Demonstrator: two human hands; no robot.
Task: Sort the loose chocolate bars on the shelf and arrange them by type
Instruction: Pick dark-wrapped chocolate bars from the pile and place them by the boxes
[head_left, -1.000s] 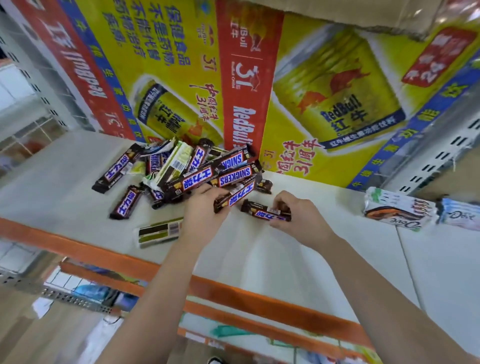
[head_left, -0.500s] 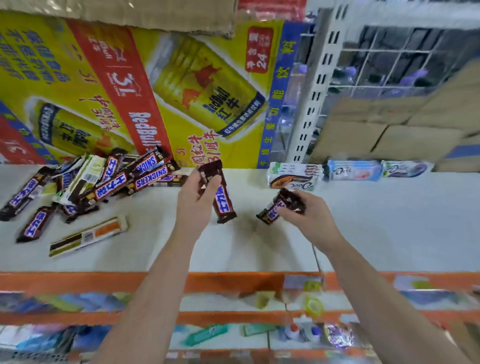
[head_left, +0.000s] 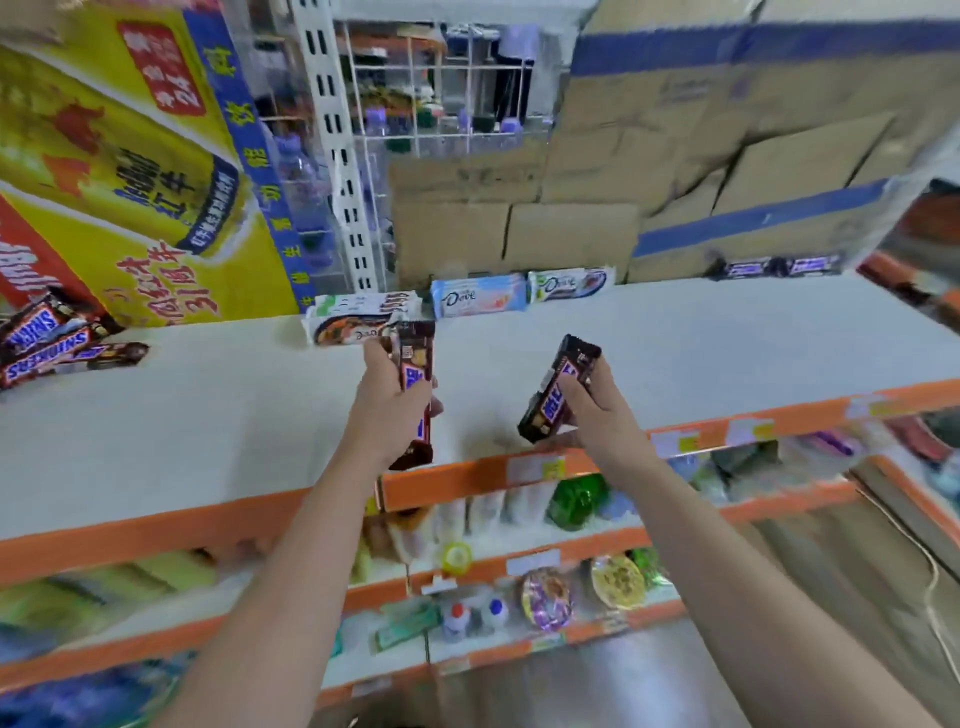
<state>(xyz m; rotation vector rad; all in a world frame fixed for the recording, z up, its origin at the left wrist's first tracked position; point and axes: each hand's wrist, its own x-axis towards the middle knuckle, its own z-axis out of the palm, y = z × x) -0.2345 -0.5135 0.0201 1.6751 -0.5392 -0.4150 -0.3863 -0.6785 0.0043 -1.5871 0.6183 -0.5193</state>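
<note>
My left hand (head_left: 387, 410) grips a brown Snickers bar (head_left: 414, 364), held nearly upright above the white shelf (head_left: 218, 415). My right hand (head_left: 597, 410) holds a second Snickers bar (head_left: 558, 395), tilted, over the shelf's front edge. The loose pile of Snickers bars (head_left: 47, 343) lies at the far left edge of the view. Three flat Dove bars line the back of the shelf: a green-and-white one (head_left: 358, 319), a light blue one (head_left: 478, 296) and a white one (head_left: 569, 285). Two dark Snickers bars (head_left: 779, 266) lie at the far right back.
A yellow Red Bull poster (head_left: 130, 171) covers the back wall on the left. Cardboard boxes (head_left: 675, 156) stand behind the shelf on the right, with a white upright post (head_left: 337, 156) between. Orange-edged lower shelves (head_left: 519, 566) hold assorted goods.
The view has swung right, so the pile slid to the left edge. Both hands, each with a Snickers bar, have lifted off the pile and moved right along the shelf.
</note>
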